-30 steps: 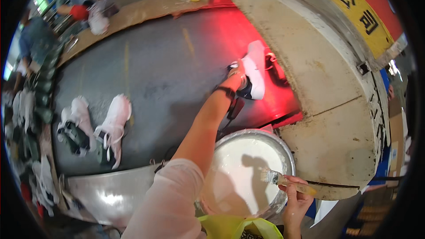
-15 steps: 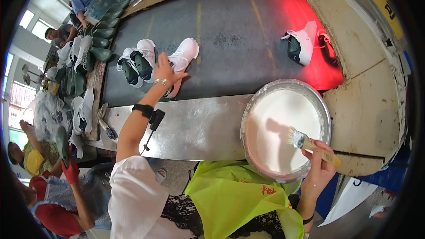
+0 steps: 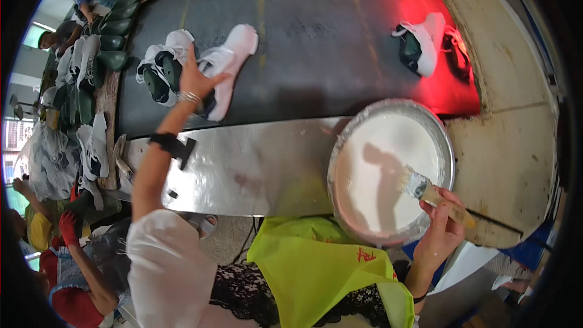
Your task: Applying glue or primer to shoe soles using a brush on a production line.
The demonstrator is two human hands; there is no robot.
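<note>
My left hand (image 3: 197, 80) reaches over the dark belt with fingers spread. Its thumb lies across the collar of a white shoe (image 3: 231, 54), and its fingers extend toward a pair of white shoes with dark green insides (image 3: 159, 76) just left of it. Whether the fingers touch that pair I cannot tell. My right hand (image 3: 442, 225) is closed round the wooden handle of a paintbrush (image 3: 419, 184). The brush's pale bristles point left above a round metal basin (image 3: 452, 167) of white liquid (image 3: 364, 200), which carries the brush's shadow.
A metal ledge (image 3: 273, 170) runs along the belt's near side. Under red light at the far right sit another white shoe (image 3: 428, 45) and a dark shoe (image 3: 458, 61). Shoes and green lasts (image 3: 112, 42) crowd a rack on the left. A co-worker's red-gloved hand (image 3: 68, 228) shows at lower left.
The view has shifted, so the belt and shoes appear further left and higher. My left hand has come off the single shoe's upper toward the pair. The brush stays above the basin.
</note>
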